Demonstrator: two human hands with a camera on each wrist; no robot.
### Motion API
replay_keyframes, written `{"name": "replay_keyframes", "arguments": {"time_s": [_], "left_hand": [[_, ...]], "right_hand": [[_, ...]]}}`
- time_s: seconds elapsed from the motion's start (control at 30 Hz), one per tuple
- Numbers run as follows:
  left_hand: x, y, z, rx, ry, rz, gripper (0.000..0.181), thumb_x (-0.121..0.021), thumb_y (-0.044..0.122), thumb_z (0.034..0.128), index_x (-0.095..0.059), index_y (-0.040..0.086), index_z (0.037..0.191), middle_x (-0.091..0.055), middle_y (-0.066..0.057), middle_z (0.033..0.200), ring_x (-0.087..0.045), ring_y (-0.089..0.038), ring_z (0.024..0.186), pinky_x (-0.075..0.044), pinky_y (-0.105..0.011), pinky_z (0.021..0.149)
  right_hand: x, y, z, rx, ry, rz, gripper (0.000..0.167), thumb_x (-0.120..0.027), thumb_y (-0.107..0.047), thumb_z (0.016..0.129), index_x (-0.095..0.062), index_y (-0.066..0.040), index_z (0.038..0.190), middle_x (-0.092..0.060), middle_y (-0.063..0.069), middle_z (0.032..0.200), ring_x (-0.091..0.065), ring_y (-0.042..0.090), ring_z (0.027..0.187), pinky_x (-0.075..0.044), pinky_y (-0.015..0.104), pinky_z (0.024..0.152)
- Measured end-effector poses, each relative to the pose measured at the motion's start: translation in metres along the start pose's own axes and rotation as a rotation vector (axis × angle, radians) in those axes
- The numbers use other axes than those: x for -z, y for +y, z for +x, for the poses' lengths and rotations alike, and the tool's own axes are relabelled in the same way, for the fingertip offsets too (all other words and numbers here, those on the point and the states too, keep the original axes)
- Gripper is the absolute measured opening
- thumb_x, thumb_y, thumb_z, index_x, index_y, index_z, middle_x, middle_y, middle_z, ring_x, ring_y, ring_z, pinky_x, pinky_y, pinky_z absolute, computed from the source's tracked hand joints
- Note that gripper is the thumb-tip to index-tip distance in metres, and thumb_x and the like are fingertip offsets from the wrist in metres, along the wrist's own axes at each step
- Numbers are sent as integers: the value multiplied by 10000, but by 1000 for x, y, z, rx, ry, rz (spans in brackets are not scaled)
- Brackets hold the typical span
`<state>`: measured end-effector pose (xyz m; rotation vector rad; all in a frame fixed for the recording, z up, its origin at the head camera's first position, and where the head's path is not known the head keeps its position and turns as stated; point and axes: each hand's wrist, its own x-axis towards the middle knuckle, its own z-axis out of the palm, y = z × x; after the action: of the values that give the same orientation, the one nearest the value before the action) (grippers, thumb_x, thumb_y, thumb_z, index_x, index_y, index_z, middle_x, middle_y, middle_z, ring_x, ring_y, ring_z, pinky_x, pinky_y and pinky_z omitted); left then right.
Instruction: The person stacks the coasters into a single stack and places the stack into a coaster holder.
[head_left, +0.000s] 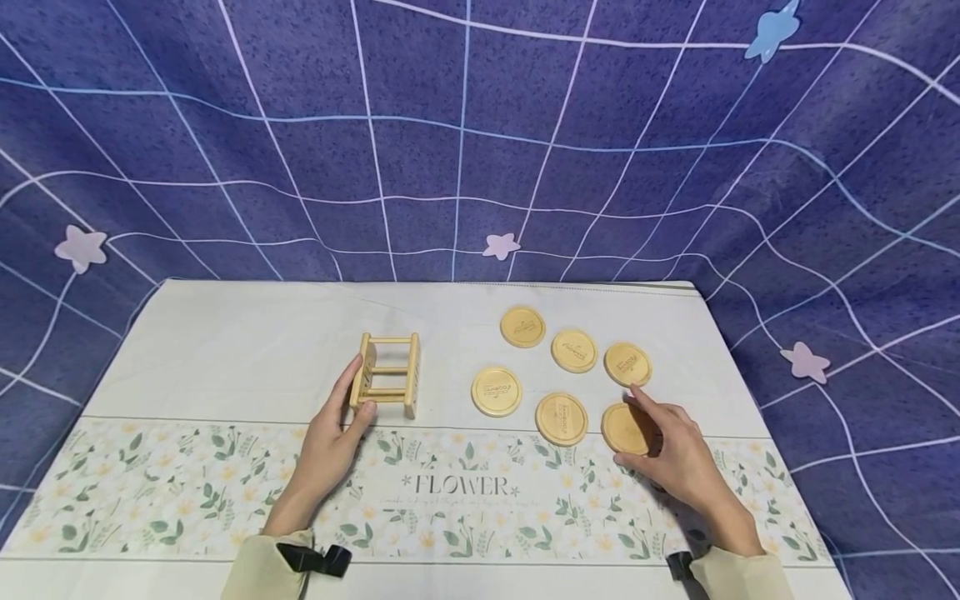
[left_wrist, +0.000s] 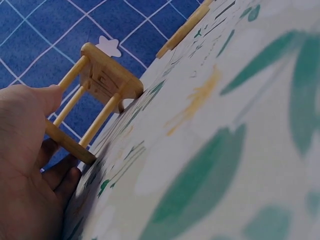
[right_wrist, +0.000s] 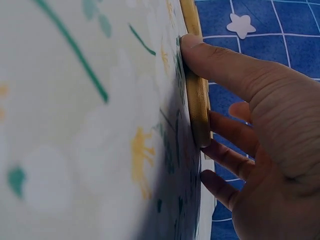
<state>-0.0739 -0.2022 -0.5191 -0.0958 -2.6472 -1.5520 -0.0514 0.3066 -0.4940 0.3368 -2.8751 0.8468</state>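
1. While the left hand (head_left: pixel 327 442) curls round a small, light-yellow wooden rack with two side panels and crossing rods (head_left: pixel 412 379), its grip is closed on the left panel, thumb at the near end and fingers along the outer side.
2. That rack rests on the white-covered bench (head_left: pixel 247 350), left of centre, just behind a floral printed band (head_left: pixel 225 492) lettered "FLOWER".
3. Spread about as wide as its load, the right hand's (head_left: pixel 684 462) grip takes a round, light-yellow wooden disc (head_left: pixel 624 429) by the rim, thumb at the near edge and index finger at the far edge.
4. This disc lies low over the bench, at the band's far border.
5. Five similar discs (head_left: pixel 574 350) with engraved faces lie flat between the rack and the right hand and beyond that hand, set apart from one another.
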Motion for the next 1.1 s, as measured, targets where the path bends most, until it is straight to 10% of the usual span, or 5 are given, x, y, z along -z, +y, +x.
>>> {"name": "replay_keyframes", "arguments": {"time_s": [0.3, 1.1], "left_hand": [[0, 1, -1, -1, -11, -9, 720, -596, 325, 1172, -224, 414, 1782, -236, -48, 1843, -212, -393, 1695, -200, -682, 1343], [0, 3, -2, -6, -6, -5, 715, -592, 314, 1172, -230, 405, 1782, -239, -60, 1843, -212, -413, 1692, -208, -710, 1330]], "right_hand": [[0, 1, 0, 35, 37, -60, 887, -1087, -226, 695, -704, -53, 1476, -715, 155, 1400, -619, 360, 1226, -515, 470, 938], [-1, 2, 1, 56, 50, -81, 842, -1083, -242, 689, -734, -47, 1429, -712, 146, 1356, -615, 355, 1185, -548, 548, 897]]}}
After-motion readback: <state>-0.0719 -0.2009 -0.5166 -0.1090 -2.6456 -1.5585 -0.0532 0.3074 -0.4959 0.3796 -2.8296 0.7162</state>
